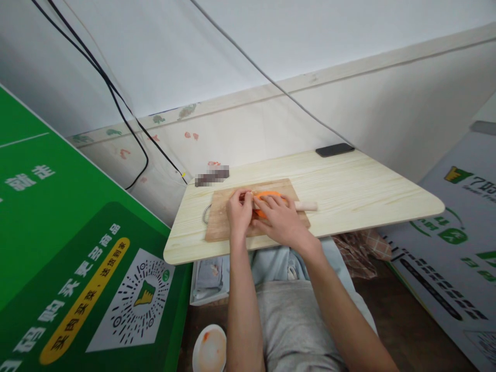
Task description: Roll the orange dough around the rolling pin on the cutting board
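On the wooden cutting board [219,227] lies a bright orange, soft-looking flat piece [270,195], which may be dough or clay. A pale wooden rolling pin [307,206] crosses it from side to side, its right end sticking out past the board. My left hand [239,209] is closed at the pin's left end, fingers curled and partly hidden. Over the orange piece and the pin, my right hand [281,217] is laid with its fingers stretched out and apart. Both hands cover much of the orange piece and the pin's middle.
The board rests on a pale wood-grain table [372,196]. A black phone [335,150] lies at the back, and a blurred-out dark object [212,176] at the back left. A green panel [127,232] stands left. Below are a white box [209,299] and a stained white bowl [210,349].
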### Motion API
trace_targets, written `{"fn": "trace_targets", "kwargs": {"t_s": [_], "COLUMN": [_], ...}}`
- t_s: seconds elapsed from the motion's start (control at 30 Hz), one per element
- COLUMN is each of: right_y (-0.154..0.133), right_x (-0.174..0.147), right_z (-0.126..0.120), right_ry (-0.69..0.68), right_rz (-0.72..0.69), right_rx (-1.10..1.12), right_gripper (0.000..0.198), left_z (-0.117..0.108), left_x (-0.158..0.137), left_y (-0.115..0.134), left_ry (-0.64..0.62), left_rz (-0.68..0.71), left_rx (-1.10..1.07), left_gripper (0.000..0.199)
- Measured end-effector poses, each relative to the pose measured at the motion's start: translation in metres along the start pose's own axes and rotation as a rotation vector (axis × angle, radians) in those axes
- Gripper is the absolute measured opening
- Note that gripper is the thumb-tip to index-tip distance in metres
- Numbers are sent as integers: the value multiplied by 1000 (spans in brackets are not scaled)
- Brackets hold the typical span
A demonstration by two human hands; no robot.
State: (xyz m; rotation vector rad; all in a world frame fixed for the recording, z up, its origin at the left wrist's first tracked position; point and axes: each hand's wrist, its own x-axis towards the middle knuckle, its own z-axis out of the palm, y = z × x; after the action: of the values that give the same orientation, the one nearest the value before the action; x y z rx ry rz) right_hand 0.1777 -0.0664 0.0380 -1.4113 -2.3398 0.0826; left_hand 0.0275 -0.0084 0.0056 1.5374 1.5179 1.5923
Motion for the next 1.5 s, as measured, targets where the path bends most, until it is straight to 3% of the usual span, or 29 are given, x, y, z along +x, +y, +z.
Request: {"fn": "trace_targets", "kwargs": {"t_s": [0.2,0.3,0.57,0.67,0.97,1.13,1.4,1.5], "right_y": [0,-3,-4,-3,-6,-9,-9,-10], "right_x": [15,14,-7,-5,17,9,-11,-12], "right_z": [19,19,-11,-11,21,12,-10,-8], "right_ry": [120,115,-33,-48,161,70,-41,-56], "right_rz": [102,113,-70,-86,86,76,-63,-14], "right_rx": [-53,-55,34,57,-49,-20,3,8], "right_gripper": [52,53,55,56,51,56,57,58], "left_z": [1,0,0,0,0,0,-1,-1], "left_x": [2,2,-1,-1,1,0,-1,-1], "left_y": [1,1,2,3,2,2,4,5], "left_ry": [0,0,0,4,-4,-1,-5,-7], "left_rz": [2,-2,-7,-18,13,3,-18,-22], "left_rx": [11,19,0,12,32,20,12,11], "left_gripper": [15,15,15,15,15,15,15,15]}}
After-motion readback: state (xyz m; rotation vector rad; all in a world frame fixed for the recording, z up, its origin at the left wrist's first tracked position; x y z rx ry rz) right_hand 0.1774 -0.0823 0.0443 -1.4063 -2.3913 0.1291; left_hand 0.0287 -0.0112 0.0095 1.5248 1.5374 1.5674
